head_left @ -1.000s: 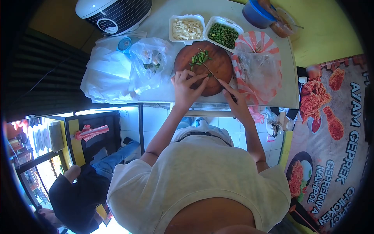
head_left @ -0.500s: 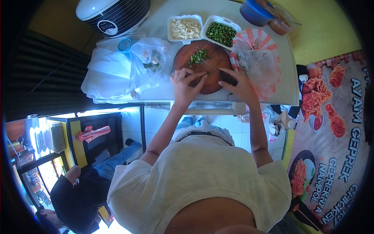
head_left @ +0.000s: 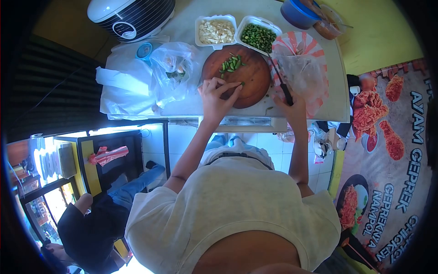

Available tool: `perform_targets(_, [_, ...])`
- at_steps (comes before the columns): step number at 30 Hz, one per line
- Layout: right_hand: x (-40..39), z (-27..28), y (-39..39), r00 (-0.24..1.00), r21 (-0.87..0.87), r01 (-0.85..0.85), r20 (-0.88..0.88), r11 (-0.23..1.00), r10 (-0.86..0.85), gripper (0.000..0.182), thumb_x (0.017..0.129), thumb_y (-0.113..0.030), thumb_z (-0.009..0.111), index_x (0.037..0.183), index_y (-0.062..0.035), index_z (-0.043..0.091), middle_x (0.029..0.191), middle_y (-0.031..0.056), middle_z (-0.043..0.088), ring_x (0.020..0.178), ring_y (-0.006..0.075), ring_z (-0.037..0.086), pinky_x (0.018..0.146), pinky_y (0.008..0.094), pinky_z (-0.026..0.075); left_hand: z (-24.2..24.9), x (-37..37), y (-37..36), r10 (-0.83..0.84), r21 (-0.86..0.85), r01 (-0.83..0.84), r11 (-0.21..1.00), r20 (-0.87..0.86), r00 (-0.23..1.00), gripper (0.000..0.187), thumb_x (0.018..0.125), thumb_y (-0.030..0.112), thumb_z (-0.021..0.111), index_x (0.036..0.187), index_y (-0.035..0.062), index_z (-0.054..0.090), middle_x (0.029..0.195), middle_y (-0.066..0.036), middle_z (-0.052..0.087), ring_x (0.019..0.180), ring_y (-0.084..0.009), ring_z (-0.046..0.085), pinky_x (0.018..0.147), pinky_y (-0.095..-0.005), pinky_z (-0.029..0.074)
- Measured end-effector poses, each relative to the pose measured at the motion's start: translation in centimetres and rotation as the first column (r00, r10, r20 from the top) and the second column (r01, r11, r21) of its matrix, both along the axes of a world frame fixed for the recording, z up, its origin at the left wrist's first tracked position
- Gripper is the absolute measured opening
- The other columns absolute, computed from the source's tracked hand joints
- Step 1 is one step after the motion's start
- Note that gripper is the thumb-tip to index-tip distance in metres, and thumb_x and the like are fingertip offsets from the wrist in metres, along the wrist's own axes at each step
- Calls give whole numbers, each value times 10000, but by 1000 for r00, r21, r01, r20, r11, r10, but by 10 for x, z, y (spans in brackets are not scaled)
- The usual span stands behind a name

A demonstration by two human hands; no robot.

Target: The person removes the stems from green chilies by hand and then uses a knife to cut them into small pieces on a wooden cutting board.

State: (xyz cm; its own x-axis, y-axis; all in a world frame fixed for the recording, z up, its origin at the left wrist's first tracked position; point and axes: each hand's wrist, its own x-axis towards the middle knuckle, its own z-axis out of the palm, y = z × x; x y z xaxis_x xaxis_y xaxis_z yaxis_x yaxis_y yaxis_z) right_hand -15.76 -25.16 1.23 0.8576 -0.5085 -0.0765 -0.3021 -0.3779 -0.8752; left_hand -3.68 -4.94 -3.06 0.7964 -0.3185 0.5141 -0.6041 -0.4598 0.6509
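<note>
My left hand (head_left: 218,98) rests at the near left of a round brown wooden chopping board (head_left: 257,82), its thumb and fingers pinched on a small green chili (head_left: 242,84). A small pile of green chilies (head_left: 232,64) lies on the far part of the board. Right of the board, my right hand (head_left: 294,109) is closed round the black handle of a knife (head_left: 286,92). Its blade points away from me, off the board, in front of a red-and-white striped plastic bag (head_left: 318,75).
Behind the board stand a foam box of pale garlic-like pieces (head_left: 216,32) and a foam box of chopped green pieces (head_left: 258,38). Clear plastic bags (head_left: 171,68) lie left, near a rice cooker (head_left: 132,20). A blue tub (head_left: 299,16) stands far right. A person (head_left: 91,228) sits at lower left.
My right hand has moved right, taking the knife off the board; the blade has swung to point away from me. My left hand stays at the board with the chili.
</note>
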Motion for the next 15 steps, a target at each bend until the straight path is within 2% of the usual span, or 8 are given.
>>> perform_targets(2, [-1, -5, 7, 1000, -62, 12, -14, 998, -13, 330, 836, -201, 767, 1102, -13, 716, 715, -11, 574, 645, 86, 466, 615, 248, 380, 0, 0, 0, -6, -7, 6, 1000, -19, 1000, 166, 757, 265, 834, 919, 235, 813, 814, 54, 518, 888, -155, 489, 858, -362, 316])
perform_targets(4, [2, -22, 7, 1000, -249, -8, 23, 969, 14, 308, 813, -206, 774, 1045, -9, 728, 705, 40, 609, 628, 133, 488, 625, 288, 407, 0, 0, 0, -5, 0, 5, 1000, -11, 1000, 167, 756, 264, 835, 919, 235, 813, 813, 54, 519, 886, -156, 489, 858, -362, 316])
perform_targets(5, [3, -31, 5, 1000, -249, -4, 25, 968, 10, 308, 813, -206, 774, 1045, -9, 728, 705, 40, 609, 628, 133, 488, 625, 288, 407, 0, 0, 0, 2, 9, -2, 1000, -1, 1000, 168, 755, 263, 836, 918, 235, 813, 812, 54, 520, 885, -156, 490, 857, -362, 316])
perform_targets(7, [7, -43, 2, 982, -308, -23, 170, 951, 79, 298, 802, -224, 783, 997, -4, 732, 720, 75, 634, 626, 168, 502, 637, 320, 423, -1, 0, 0, -4, 7, 4, 1000, -6, 1000, 173, 758, 266, 828, 928, 241, 810, 821, 56, 526, 891, -155, 494, 867, -368, 314])
perform_targets(11, [1, -41, 2, 991, -286, -44, 106, 957, 77, 279, 807, -226, 786, 968, -2, 737, 734, 54, 634, 646, 145, 519, 631, 302, 421, -3, 1, 1, -11, -3, 11, 1000, -13, 1000, 173, 764, 267, 818, 936, 245, 807, 830, 57, 534, 893, -158, 496, 874, -378, 314])
perform_targets(13, [-1, -22, 6, 996, -125, 37, 89, 991, -26, 268, 817, -227, 785, 968, -9, 741, 713, 32, 626, 661, 125, 537, 621, 291, 419, -1, 0, 1, -6, -3, 6, 1000, -12, 1000, 168, 766, 266, 816, 932, 243, 806, 832, 56, 537, 893, -161, 496, 872, -378, 315])
perform_targets(15, [10, -8, 8, 998, -62, 30, 65, 998, -26, 261, 820, -225, 786, 970, -15, 744, 716, 21, 626, 663, 119, 543, 617, 286, 420, -1, 0, 1, -4, 4, 4, 1000, -16, 1000, 157, 767, 265, 815, 922, 239, 804, 847, 52, 548, 894, -172, 497, 864, -375, 322])
